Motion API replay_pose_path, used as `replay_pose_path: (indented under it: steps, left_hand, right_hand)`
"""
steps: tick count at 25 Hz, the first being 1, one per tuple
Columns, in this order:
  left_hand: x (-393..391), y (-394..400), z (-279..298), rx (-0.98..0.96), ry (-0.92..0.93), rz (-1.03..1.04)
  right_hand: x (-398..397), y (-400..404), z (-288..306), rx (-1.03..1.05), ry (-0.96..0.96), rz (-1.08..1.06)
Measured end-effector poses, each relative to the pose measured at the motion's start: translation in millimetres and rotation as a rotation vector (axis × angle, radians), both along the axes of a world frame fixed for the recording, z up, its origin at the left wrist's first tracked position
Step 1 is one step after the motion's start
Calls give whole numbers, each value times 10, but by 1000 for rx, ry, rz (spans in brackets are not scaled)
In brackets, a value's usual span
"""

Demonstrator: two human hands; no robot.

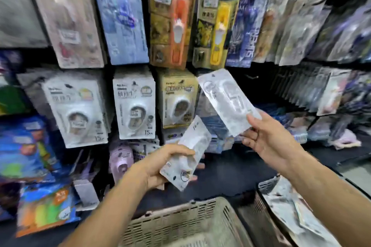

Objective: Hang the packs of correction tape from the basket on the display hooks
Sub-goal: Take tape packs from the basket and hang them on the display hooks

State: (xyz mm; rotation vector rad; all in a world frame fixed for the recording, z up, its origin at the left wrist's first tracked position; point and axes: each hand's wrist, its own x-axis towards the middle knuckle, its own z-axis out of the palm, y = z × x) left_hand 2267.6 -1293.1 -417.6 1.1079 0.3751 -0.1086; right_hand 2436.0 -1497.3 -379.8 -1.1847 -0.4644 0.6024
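Nearest, at bottom edge: beige slotted basket [180, 224], a second basket [267, 204] to its right holding more pale packs [291, 208]. Above these, left hand [160, 168] gripping a small stack of correction tape packs [187, 154], tilted, fingers curled round it — right hand [267, 136] pinching the lower end of a single pack [226, 98], raised toward the display. Beyond: hanging rows of carded correction tape [136, 104] on the wall, one bare display hook [252, 76] just right of the raised pack.

glossy clear plastic packs [226, 99], matt slotted plastic basket [180, 220], card-backed hung packs [134, 104]
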Motion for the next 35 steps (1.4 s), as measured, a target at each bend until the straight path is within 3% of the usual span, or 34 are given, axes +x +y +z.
replay_pose_path:
  steps: [3,8,12,15,20,22,24,26,27,28,31,35]
  left_hand:
    - [-118,139,477,109,-82,125]
    - [-207,57,681,-4,-170,181]
    - [-118,84,691,-143,-309,224]
    - [-69,100,619,-238,-349,265]
    - [87,-14,622,-96,-298,362]
    - [106,-44,606,10,-260,379]
    - [119,-79,604,163,-222,396]
    - [111,-65,626,362,-214,393]
    - [92,-35,638,475,-230,358]
    - [54,2,656,607,-259,280]
    - [-22,62,694,1110,-255,18]
    - [-5,-62,660,1464,-231,170]
  right_hand:
    - [-53,72,31,-91,7,-105]
    - [-141,277,61,-98,188,-347]
    - [-227,236,42,-72,205,-472]
    - [-250,227,99,-54,216,-421]
    - [-303,334,24,-78,193,-362]
    - [-275,314,5,-108,195,-353]
    - [-194,277,-20,-271,172,-375]
    - [-100,232,1,-586,-70,-493]
    - [-79,213,41,-652,-265,-529]
    - [-68,203,100,-591,-448,-498]
    - [-88,252,284,-275,-666,-1]
    - [-90,295,185,-574,-950,385]
